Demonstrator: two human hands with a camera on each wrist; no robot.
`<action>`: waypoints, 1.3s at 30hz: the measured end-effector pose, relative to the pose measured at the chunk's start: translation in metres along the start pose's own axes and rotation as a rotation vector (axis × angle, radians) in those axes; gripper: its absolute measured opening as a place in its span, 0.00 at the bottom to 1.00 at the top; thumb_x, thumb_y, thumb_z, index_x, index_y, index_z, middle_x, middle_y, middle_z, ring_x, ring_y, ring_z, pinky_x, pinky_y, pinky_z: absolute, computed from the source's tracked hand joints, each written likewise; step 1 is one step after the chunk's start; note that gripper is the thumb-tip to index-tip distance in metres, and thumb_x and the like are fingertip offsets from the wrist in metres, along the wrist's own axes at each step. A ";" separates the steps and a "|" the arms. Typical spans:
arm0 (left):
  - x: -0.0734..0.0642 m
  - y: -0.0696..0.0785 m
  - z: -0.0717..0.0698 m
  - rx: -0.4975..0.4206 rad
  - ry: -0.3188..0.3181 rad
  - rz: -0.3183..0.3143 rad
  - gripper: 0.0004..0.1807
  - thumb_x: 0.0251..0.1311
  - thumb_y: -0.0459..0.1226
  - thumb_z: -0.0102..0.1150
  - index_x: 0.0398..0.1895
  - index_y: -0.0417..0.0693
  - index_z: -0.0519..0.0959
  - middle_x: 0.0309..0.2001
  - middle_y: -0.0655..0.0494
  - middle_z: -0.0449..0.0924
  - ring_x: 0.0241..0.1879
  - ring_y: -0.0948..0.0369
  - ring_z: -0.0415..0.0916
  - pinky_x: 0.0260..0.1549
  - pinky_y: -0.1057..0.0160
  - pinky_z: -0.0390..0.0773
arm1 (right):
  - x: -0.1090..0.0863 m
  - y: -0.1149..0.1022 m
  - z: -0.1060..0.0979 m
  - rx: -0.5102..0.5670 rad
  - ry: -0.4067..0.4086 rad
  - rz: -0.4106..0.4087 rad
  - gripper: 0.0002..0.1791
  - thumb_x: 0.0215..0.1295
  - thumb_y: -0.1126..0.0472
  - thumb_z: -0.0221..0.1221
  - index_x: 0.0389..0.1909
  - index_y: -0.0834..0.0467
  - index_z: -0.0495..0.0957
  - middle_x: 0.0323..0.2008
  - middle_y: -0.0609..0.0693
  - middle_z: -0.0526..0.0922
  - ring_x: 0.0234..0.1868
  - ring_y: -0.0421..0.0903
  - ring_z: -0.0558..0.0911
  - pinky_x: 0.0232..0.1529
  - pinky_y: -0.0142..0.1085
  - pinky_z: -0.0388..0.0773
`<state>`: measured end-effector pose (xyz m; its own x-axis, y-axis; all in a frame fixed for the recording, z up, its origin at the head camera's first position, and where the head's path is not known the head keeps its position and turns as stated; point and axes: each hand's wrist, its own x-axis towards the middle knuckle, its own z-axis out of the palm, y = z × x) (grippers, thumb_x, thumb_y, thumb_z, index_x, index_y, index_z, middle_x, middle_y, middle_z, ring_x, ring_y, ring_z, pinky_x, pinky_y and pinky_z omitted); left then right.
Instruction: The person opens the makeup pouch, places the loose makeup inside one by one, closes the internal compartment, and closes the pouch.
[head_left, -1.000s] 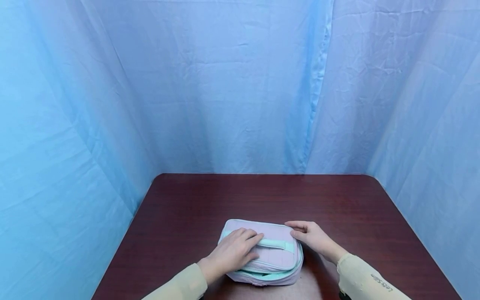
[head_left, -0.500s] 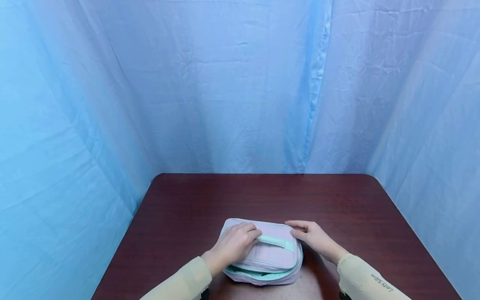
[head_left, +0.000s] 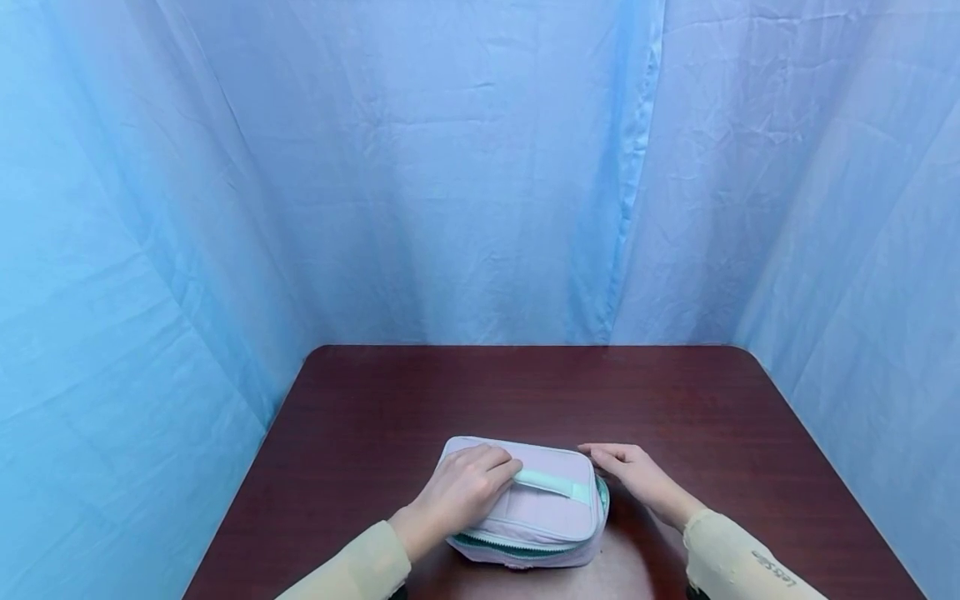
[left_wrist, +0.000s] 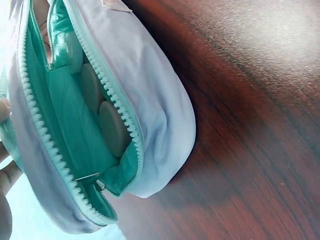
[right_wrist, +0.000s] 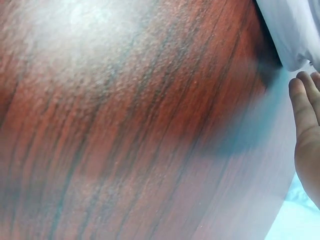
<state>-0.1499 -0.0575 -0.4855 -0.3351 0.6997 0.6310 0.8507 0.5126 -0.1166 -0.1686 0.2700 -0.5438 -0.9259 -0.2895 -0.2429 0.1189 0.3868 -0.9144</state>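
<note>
A lilac zip bag [head_left: 551, 525] with mint trim lies near the front of the table, its lid partly raised. Fingers of my left hand [head_left: 467, 492] curl round the mint handle [head_left: 551, 483] on that lid. The left wrist view looks into the gap between the zipper teeth [left_wrist: 116, 100]. Inside show a green lining [left_wrist: 75, 115] and two round grey-brown pieces [left_wrist: 114, 129], partly hidden by the bag's side. My right hand [head_left: 637, 475] is at the bag's far right corner, fingers extended. In the right wrist view its fingers [right_wrist: 300, 100] are close beside the lilac fabric [right_wrist: 295, 30].
The dark red-brown wooden table [head_left: 405, 392] stretches behind and to both sides of the bag. Blue curtains [head_left: 480, 183] hang along its back and sides.
My left hand has gone from lying on the lid to gripping the handle. The lid has shifted slightly, opening a gap at its right side. My right hand has drawn slightly right.
</note>
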 end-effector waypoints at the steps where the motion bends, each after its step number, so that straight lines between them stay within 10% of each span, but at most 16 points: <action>1: -0.001 0.001 -0.001 0.002 0.012 0.014 0.07 0.61 0.34 0.65 0.41 0.51 0.86 0.37 0.62 0.82 0.39 0.64 0.82 0.41 0.68 0.84 | 0.000 0.001 -0.001 -0.018 0.002 -0.008 0.29 0.77 0.44 0.53 0.67 0.59 0.76 0.66 0.57 0.78 0.69 0.55 0.74 0.63 0.42 0.79; 11: -0.018 0.015 -0.005 0.012 0.034 0.111 0.14 0.74 0.35 0.48 0.38 0.51 0.85 0.34 0.64 0.80 0.31 0.68 0.78 0.29 0.73 0.80 | -0.002 0.004 -0.004 -0.060 -0.020 -0.051 0.27 0.76 0.49 0.57 0.66 0.62 0.77 0.62 0.58 0.82 0.67 0.56 0.77 0.56 0.29 0.79; 16: -0.030 0.021 -0.005 -0.033 -0.049 0.103 0.06 0.65 0.40 0.62 0.41 0.51 0.85 0.38 0.65 0.80 0.36 0.68 0.79 0.35 0.70 0.82 | -0.003 0.003 -0.005 -0.025 -0.045 -0.064 0.26 0.77 0.52 0.57 0.67 0.65 0.75 0.59 0.59 0.83 0.65 0.56 0.78 0.57 0.31 0.80; 24: -0.051 0.026 -0.001 -0.029 -0.175 0.154 0.33 0.48 0.60 0.74 0.51 0.50 0.82 0.44 0.63 0.80 0.48 0.63 0.78 0.53 0.65 0.80 | -0.002 -0.004 -0.005 -0.064 -0.048 -0.065 0.25 0.77 0.55 0.57 0.67 0.65 0.75 0.58 0.59 0.84 0.64 0.56 0.80 0.54 0.27 0.79; 32: -0.064 0.028 0.011 0.028 -0.172 0.192 0.33 0.47 0.51 0.77 0.55 0.46 0.80 0.47 0.59 0.79 0.50 0.59 0.77 0.57 0.61 0.79 | 0.007 -0.009 -0.002 -0.139 -0.095 -0.049 0.23 0.76 0.57 0.57 0.68 0.59 0.76 0.61 0.55 0.83 0.66 0.55 0.78 0.60 0.47 0.81; 39: -0.067 0.020 0.018 0.049 -0.121 0.222 0.18 0.57 0.37 0.57 0.51 0.44 0.81 0.45 0.57 0.80 0.47 0.57 0.79 0.54 0.60 0.81 | 0.016 -0.018 0.001 -0.278 -0.156 -0.090 0.20 0.78 0.62 0.53 0.66 0.57 0.78 0.61 0.52 0.83 0.65 0.54 0.79 0.61 0.51 0.80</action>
<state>-0.1178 -0.0854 -0.5440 -0.1910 0.8504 0.4902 0.8892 0.3614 -0.2806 -0.1850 0.2573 -0.5315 -0.8595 -0.4557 -0.2315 -0.0832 0.5716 -0.8163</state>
